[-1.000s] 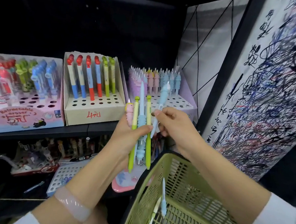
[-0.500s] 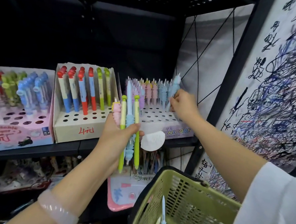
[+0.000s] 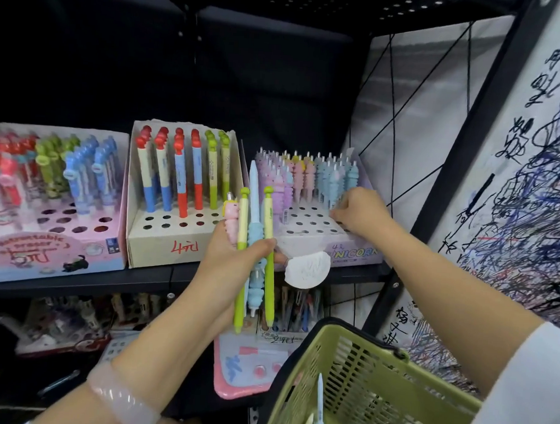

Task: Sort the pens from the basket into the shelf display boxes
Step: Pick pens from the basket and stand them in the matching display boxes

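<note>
My left hand grips a bunch of pens upright in front of the shelf: two green ones, a light blue one and a pink one. Over the right side of the lilac unicorn display box, my right hand has its fingertips down at the holed top. They pinch the lower end of a light blue pen that stands in the box's blue row. The green basket hangs at the lower right, with a light blue pen and a pale one inside.
A cardboard display box with red, blue and green pens stands left of the unicorn box. A pink box of erasers is further left. More stationery fills the shelf below. A scribbled test board stands at the right.
My right hand took a light blue pen from the bunch, carried it to the unicorn box and has now lowered it into the blue row. My left hand stays put.
</note>
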Demonstrator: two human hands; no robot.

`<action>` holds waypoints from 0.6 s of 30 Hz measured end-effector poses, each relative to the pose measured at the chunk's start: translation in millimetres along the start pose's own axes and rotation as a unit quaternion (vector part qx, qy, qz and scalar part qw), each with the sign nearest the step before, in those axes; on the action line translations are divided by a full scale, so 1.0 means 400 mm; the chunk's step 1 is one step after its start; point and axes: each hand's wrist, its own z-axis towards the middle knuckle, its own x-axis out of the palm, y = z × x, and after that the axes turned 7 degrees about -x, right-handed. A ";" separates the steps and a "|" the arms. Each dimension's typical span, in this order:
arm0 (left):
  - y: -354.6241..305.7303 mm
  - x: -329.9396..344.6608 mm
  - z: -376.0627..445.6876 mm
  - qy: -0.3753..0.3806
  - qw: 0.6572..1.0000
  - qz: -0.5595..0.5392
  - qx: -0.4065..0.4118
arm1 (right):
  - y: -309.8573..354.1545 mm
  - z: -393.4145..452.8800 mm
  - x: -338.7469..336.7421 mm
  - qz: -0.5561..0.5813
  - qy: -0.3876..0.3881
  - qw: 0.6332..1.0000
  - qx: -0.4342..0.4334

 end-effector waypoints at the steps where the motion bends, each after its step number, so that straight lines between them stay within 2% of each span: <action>1: -0.003 -0.002 -0.001 -0.006 1.000 -0.005 -0.003 | 0.012 -0.010 -0.012 0.014 -0.033 0.999 -0.008; 2: -0.006 -0.004 -0.002 -0.006 1.000 -0.012 -0.006 | 0.030 -0.027 -0.023 0.050 -0.073 0.995 -0.035; 4: -0.011 -0.006 -0.008 0.005 0.999 -0.035 -0.011 | 0.079 -0.082 -0.041 0.127 -0.121 0.973 -0.150; 6: -0.014 -0.006 -0.014 0.011 0.998 -0.053 -0.013 | 0.126 -0.138 -0.039 0.189 -0.095 0.948 -0.237; 9: -0.017 -0.009 -0.022 0.017 0.999 -0.048 -0.004 | 0.177 -0.192 -0.023 0.348 0.020 0.922 -0.168; 11: -0.014 -0.008 -0.029 0.029 0.999 -0.038 0.005 | 0.200 -0.198 -0.021 0.420 0.057 0.898 -0.120; 15: -0.014 -0.016 -0.041 0.027 0.998 -0.049 0.006 | 0.236 -0.190 -0.021 0.478 0.078 0.868 -0.110; 18: -0.017 -0.058 -0.042 -0.013 0.999 -0.045 -0.007 | 0.262 -0.181 -0.020 0.479 0.077 0.868 -0.106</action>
